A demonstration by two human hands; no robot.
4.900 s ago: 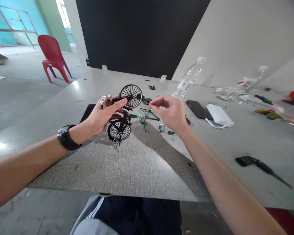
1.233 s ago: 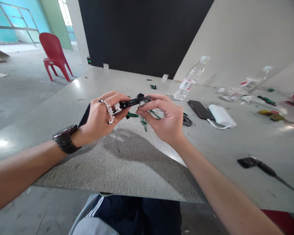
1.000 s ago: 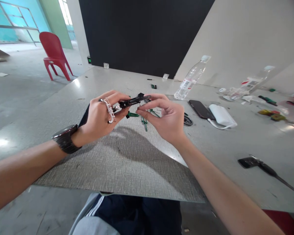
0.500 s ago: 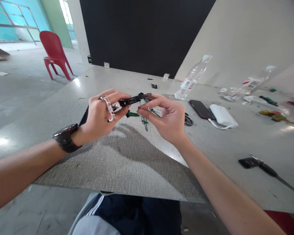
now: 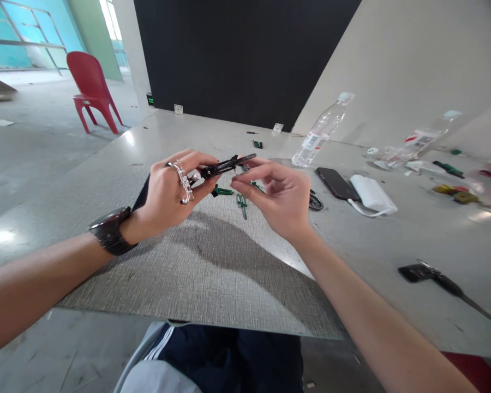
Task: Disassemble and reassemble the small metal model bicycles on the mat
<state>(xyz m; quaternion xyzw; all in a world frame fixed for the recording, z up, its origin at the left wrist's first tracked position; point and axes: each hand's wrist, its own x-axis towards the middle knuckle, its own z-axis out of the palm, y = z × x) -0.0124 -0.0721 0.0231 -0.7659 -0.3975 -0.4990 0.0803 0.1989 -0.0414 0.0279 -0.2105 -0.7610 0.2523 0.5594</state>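
My left hand [image 5: 168, 191] is closed on a black miniature fork-like part [image 5: 219, 169], which carries a small black toy wheel [image 5: 247, 158] seen nearly edge-on. Across the fingers of that hand lies a silver handlebar-like piece [image 5: 183, 183]. My right hand [image 5: 280, 199] pinches a thin pin-like piece [image 5: 235, 172] just beneath the wheel; its exact kind is too small to tell. Below and behind the hands lie a green frame-like piece [image 5: 242, 205] and a green and black part [image 5: 223, 191]. Another spoked wheel [image 5: 315, 202] rests right of my right hand, partly hidden.
A grey textured mat [image 5: 204, 284] covers the table under my hands. Rightward are a phone [image 5: 335, 183], a white power bank [image 5: 370, 194], a clear bottle [image 5: 321, 134] and a black-handled tool [image 5: 445, 281]. A second bottle [image 5: 423, 136] and coloured parts [image 5: 456, 192] lie farther right.
My right fingertips have lowered slightly away from the wheel, leaving more of its rim in view. The left hand has barely shifted and keeps its hold.
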